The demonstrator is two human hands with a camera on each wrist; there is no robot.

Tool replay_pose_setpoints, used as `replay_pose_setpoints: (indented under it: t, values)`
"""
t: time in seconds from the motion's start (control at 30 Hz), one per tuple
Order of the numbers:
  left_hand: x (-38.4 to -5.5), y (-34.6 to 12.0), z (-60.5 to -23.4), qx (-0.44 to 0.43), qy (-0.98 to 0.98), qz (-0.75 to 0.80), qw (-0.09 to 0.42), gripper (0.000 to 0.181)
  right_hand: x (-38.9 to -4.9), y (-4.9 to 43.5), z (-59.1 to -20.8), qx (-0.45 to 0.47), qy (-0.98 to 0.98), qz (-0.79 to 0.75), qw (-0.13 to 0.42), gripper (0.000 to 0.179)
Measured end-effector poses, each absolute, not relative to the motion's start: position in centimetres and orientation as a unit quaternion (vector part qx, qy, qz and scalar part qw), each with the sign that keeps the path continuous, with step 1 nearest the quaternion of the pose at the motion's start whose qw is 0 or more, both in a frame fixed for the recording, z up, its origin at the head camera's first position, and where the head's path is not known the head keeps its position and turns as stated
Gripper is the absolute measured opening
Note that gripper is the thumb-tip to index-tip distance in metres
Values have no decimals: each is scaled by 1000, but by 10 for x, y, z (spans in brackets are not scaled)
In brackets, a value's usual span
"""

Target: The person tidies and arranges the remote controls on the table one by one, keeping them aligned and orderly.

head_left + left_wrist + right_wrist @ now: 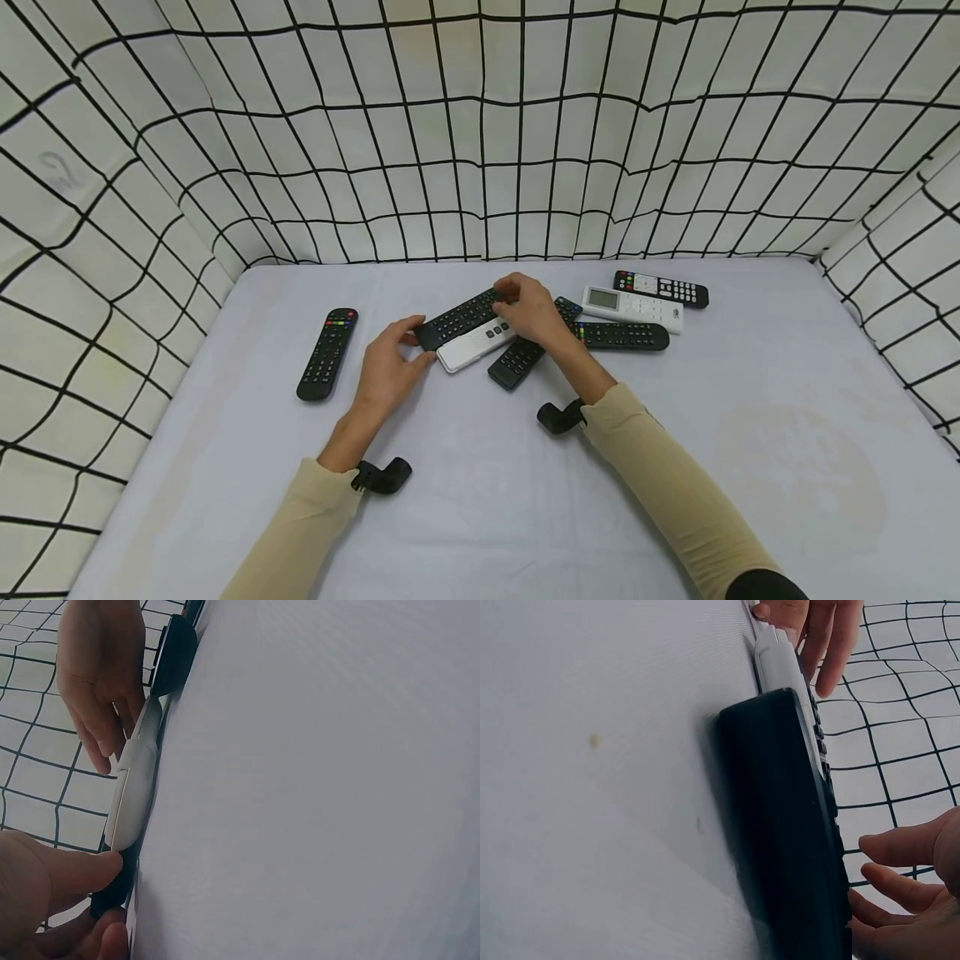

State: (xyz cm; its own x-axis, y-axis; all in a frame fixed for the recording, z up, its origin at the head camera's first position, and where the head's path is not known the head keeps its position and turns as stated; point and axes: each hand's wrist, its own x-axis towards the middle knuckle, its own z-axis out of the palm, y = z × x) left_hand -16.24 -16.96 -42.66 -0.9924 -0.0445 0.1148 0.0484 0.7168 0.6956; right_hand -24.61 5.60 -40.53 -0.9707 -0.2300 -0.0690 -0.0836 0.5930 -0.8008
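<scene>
My left hand (387, 367) grips the left end of a black remote (459, 320), thumb on the near side and fingers on the far side. In the left wrist view its thumb also lies against the end of a white remote (135, 796). That white remote lies along the near side of the black one. Over the black remote's right end is my right hand (531, 310), fingers bent downward. In the right wrist view its thumb and forefinger stand apart above the keys, and its other fingertips are hidden. Beside it a second black remote (517, 362) lies diagonally.
Another black remote (327, 354) lies alone at the left. To the right are a white remote with a display (637, 308), a black one with coloured keys (626, 336), and one behind (663, 288). Black netting (480, 167) encloses the white table (480, 517).
</scene>
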Motion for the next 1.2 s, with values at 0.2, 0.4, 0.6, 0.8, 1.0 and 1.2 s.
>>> replay_pose_setpoints:
  t: [0.2, 0.4, 0.6, 0.8, 1.0, 1.2]
  values:
    - [-162, -169, -425, 11, -922, -382, 66, 60, -250, 52, -403, -83, 884, -453, 76, 40]
    - [-158, -166, -422, 18, -920, -384, 69, 60, -249, 51, -402, -86, 883, -457, 63, 41]
    - [-154, -164, -419, 17, -921, -380, 79, 62, -248, 48, -401, -92, 882, -459, 53, 43]
    - [-148, -163, -414, 21, -922, -379, 81, 65, -249, 41, -396, -96, 881, -460, 51, 44]
    - [-138, -162, -409, 19, -917, -390, 77, 64, -247, 38, -394, -96, 874, -473, 60, 43]
    - [-130, -164, -406, 25, -914, -398, 79, 62, -244, 33, -393, -107, 863, -490, 55, 41]
